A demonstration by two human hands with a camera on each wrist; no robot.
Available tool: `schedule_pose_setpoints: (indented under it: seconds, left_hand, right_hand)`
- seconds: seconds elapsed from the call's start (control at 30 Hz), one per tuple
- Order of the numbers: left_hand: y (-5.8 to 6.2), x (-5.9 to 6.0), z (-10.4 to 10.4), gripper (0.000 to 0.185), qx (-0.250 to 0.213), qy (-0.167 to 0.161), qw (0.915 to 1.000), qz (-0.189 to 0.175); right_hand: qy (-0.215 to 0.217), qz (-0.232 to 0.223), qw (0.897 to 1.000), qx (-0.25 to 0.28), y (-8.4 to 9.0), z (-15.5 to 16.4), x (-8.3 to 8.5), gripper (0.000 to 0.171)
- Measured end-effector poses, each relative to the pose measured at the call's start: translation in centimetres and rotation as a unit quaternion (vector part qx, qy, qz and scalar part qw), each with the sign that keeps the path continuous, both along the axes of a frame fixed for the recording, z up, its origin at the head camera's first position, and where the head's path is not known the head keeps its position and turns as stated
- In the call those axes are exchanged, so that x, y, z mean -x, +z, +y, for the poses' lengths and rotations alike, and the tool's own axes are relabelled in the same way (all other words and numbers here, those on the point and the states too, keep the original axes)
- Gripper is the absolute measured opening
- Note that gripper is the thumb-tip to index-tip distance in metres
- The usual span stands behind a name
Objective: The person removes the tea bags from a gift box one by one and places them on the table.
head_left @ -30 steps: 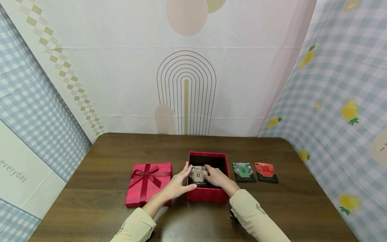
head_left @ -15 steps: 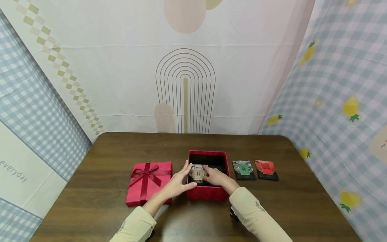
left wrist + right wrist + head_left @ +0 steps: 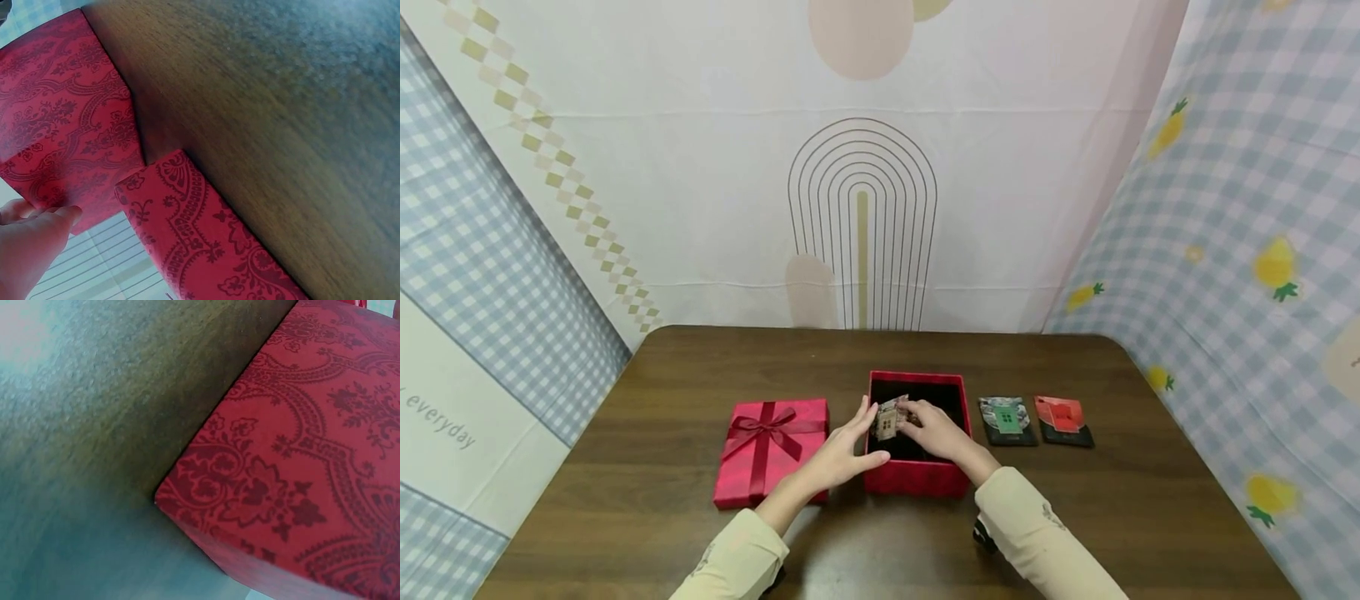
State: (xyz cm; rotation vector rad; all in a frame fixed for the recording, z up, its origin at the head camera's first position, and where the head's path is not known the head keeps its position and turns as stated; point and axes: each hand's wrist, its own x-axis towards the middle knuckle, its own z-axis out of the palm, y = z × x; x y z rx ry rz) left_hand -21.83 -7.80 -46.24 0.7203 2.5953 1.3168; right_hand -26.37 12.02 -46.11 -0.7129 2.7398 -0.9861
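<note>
An open red box [image 3: 917, 482] with a dark inside stands mid-table. Over its left part my right hand [image 3: 907, 416] pinches a small packet [image 3: 887, 421] printed with a beige house, tilted up on edge. My left hand [image 3: 872, 433] lies against the box's left wall, fingers straight and thumb at the front corner. In the left wrist view, that hand's fingers [image 3: 37, 234] touch the red patterned box wall [image 3: 69, 125]. The right wrist view shows only the box's wall [image 3: 300, 475] and the table [image 3: 94, 425].
The red lid [image 3: 771, 450] with a ribbon bow lies just left of the box. A green-printed packet [image 3: 1006, 419] and a red-printed packet [image 3: 1062, 419] lie to the right of the box. Patterned cloth walls surround the brown table [image 3: 700, 375].
The right hand has tipped the house packet up from lying flat in the box to a tilted, raised position. The left hand has stayed at the box's left wall.
</note>
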Motion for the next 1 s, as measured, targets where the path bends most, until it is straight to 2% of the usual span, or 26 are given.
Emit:
schedule_pose_setpoints:
  seconds: [0.2,0.4,0.57,1.0]
  left_hand:
    - [0.18,-0.02,0.03,0.075,0.002,-0.001,1.0,0.001]
    - [0.22,-0.05,0.05,0.075,0.003,-0.002,1.0,0.0]
    - [0.21,-0.01,0.07,0.075,0.001,-0.002,1.0,-0.007]
    - [0.09,-0.04,0.09,0.075,0.0,0.004,0.9999,-0.012]
  right_hand:
    - [0.059,-0.043,0.997,-0.002,-0.04,0.05,0.13,0.037]
    - [0.09,-0.047,0.995,-0.012,-0.14,0.05,0.45,0.04]
    - [0.086,-0.045,0.995,0.01,-0.06,0.08,0.5,0.04]
    - [0.029,-0.036,0.998,0.045,0.75,0.05,0.06,0.043]
